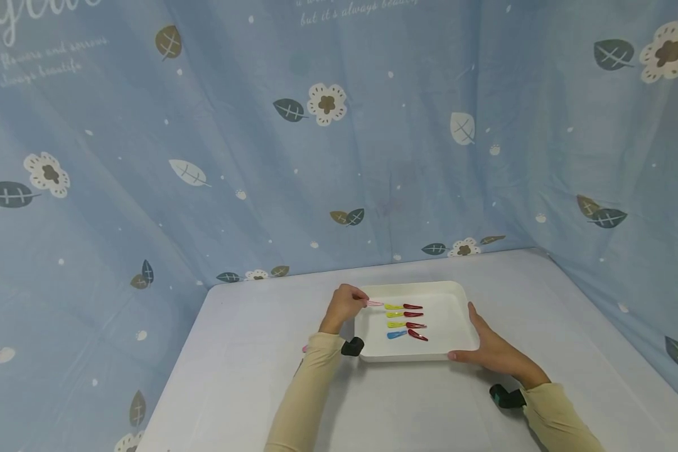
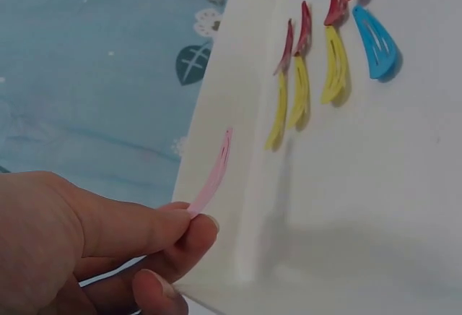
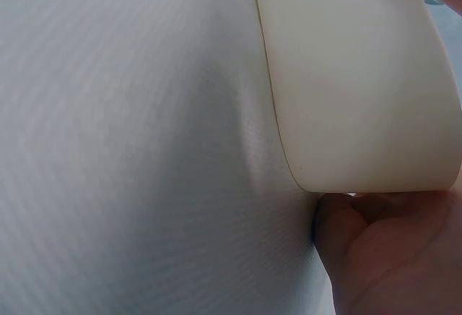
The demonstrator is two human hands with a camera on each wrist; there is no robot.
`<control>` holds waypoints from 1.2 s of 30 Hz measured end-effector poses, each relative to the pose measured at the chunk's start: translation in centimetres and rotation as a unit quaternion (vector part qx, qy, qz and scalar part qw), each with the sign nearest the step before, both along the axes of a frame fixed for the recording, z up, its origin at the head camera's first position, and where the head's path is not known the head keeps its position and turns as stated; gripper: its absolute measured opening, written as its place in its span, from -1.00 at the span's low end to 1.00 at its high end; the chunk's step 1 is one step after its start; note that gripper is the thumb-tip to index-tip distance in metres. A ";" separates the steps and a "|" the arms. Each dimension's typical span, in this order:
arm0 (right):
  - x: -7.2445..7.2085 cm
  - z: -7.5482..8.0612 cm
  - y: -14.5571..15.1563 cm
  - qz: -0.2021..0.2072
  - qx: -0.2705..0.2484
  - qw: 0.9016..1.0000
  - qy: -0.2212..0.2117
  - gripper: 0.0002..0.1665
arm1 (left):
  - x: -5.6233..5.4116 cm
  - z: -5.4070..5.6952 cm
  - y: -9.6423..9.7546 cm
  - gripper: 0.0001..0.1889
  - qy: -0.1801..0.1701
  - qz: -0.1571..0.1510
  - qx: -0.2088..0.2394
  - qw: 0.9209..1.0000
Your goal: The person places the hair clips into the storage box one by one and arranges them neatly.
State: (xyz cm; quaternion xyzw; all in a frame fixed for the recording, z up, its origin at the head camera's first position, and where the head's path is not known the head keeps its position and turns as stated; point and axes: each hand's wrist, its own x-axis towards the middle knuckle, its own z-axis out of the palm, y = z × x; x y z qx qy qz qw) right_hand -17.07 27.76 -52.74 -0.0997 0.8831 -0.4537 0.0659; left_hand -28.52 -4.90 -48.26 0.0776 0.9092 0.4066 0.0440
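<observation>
My left hand [image 1: 344, 307] pinches a pink snap hair clip [image 2: 214, 178] by one end, between thumb and fingertip. The clip hangs over the left end of a white tray [image 1: 446, 304], near the top yellow clip. Inside the tray, three yellow hair clips [image 2: 336, 69] and one blue hair clip [image 2: 375, 44] each pair end to end with a red hair clip [image 1: 418, 335], forming short rows. At the tray's front right corner is my right hand [image 1: 500, 351], its thumb along the front wall and its fingers spread along the right side.
The tray stands on a white-covered table [image 1: 418, 402]. Beside the left sleeve, a bit of something pink [image 1: 304, 348] shows on the table, mostly hidden by the arm. A blue patterned curtain [image 1: 395, 176] hangs behind and along the sides.
</observation>
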 end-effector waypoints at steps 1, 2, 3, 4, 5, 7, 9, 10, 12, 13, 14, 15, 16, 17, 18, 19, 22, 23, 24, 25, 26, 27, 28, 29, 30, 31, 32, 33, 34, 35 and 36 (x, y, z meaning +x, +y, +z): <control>0.0 0.0 0.0 -0.001 0.001 1.000 -0.002 0.61 | 0.0 0.0 0.0 -0.88 0.004 -0.001 -0.002 1.000; 0.0 0.0 0.0 -0.002 0.004 1.000 -0.004 0.61 | 0.0 -0.1 0.1 -0.88 0.009 0.000 -0.003 1.000; 0.0 0.0 0.0 -0.002 0.005 1.000 -0.004 0.61 | 0.0 -0.1 0.1 -0.89 0.012 0.000 -0.004 1.000; 0.0 0.0 0.0 -0.002 0.005 1.000 -0.004 0.61 | 0.1 0.0 0.2 -0.89 0.014 0.000 -0.005 1.000; 0.0 0.0 0.0 -0.003 0.007 1.000 -0.004 0.62 | 0.1 0.0 0.2 -0.90 0.016 0.000 -0.006 1.000; 0.0 0.0 0.0 -0.004 0.009 1.000 -0.003 0.62 | 0.1 0.0 0.4 -0.90 0.019 0.002 -0.012 1.000; -0.1 -0.1 0.0 -0.003 0.010 1.000 -0.002 0.62 | 0.1 -0.1 0.5 -0.90 0.020 0.006 -0.027 0.999; -0.1 -0.1 0.0 -0.003 0.009 1.000 -0.001 0.62 | 0.1 -0.1 0.6 -0.90 0.020 0.008 -0.038 0.999; -0.1 -0.1 0.0 -0.001 0.008 1.000 0.002 0.62 | 0.1 -0.1 0.8 -0.89 0.021 0.013 -0.059 0.998; -0.1 -0.2 0.0 0.000 0.006 1.000 0.003 0.62 | 0.1 -0.1 0.9 -0.89 0.020 0.017 -0.069 0.997; -0.1 -0.2 0.0 0.001 0.004 1.000 0.005 0.61 | 0.1 -0.1 1.0 -0.89 0.019 0.020 -0.078 0.997; -0.1 -0.2 0.1 0.002 0.000 1.000 0.007 0.61 | 0.1 -0.1 1.1 -0.88 0.018 0.023 -0.086 0.996; -0.1 -0.2 0.1 0.003 -0.002 1.000 0.008 0.61 | 0.1 0.0 1.2 -0.88 0.017 0.026 -0.092 0.995; 0.0 -0.2 0.1 0.004 -0.004 1.000 0.010 0.61 | 0.1 0.0 1.3 -0.89 0.017 0.028 -0.098 0.995; 0.0 -0.2 0.1 0.005 -0.007 1.000 0.011 0.61 | 0.2 0.0 1.4 -0.88 0.015 0.032 -0.104 0.994; 0.0 -0.2 0.1 0.006 -0.009 1.000 0.011 0.61 | 0.2 0.1 1.5 -0.89 0.013 0.035 -0.108 0.993; 0.0 -0.2 0.1 0.008 -0.011 1.000 0.011 0.61 | 0.3 0.1 1.7 -0.89 0.012 0.042 -0.119 0.992; 0.0 -0.2 0.2 0.009 -0.012 1.000 0.011 0.61 | 0.3 0.1 1.7 -0.90 0.011 0.043 -0.122 0.992; 0.0 -0.2 0.2 0.008 -0.012 1.000 0.009 0.61 | 0.3 0.1 1.7 -0.90 0.011 0.044 -0.127 0.991; 0.0 -0.2 0.1 0.007 -0.013 1.000 0.008 0.61 | 0.3 0.0 1.8 -0.90 0.013 0.045 -0.131 0.990; 0.0 -0.2 0.2 0.007 -0.014 1.000 0.006 0.61 | 0.3 0.0 1.8 -0.90 0.014 0.045 -0.135 0.990; 0.0 -0.1 0.2 0.007 -0.015 1.000 0.004 0.61 | 0.3 -0.1 1.9 -0.90 0.015 0.046 -0.141 0.989; 0.0 -0.1 0.2 0.008 -0.016 1.000 0.004 0.61 | 0.3 -0.1 1.9 -0.90 0.017 0.047 -0.145 0.988; 0.0 -0.1 0.2 0.007 -0.016 1.000 0.002 0.61 | 0.2 -0.2 2.0 -0.90 0.018 0.048 -0.151 0.987; 0.0 -0.1 0.2 0.006 -0.015 1.000 -0.001 0.61 | 0.2 -0.2 2.0 -0.90 0.020 0.049 -0.156 0.986; 0.1 0.0 0.1 0.005 -0.013 1.000 -0.003 0.61 | 0.2 -0.2 2.1 -0.90 0.021 0.051 -0.159 0.986; 0.1 0.0 0.1 0.004 -0.011 1.000 -0.005 0.61 | 0.3 -0.2 2.1 -0.90 0.022 0.052 -0.161 0.985; 0.1 0.0 0.1 0.004 -0.010 1.000 -0.006 0.61 | 0.3 -0.2 2.2 -0.90 0.023 0.053 -0.163 0.985; 0.1 0.0 0.1 0.004 -0.009 1.000 -0.007 0.61 | 0.4 -0.1 2.3 -0.91 0.023 0.055 -0.165 0.985; 0.1 0.1 0.1 0.002 -0.007 1.000 -0.010 0.61 | 0.4 -0.1 2.3 -0.91 0.022 0.056 -0.166 0.984; 0.2 0.1 0.1 0.001 -0.006 1.000 -0.011 0.61 | 0.5 0.0 2.4 -0.92 0.018 0.056 -0.166 0.984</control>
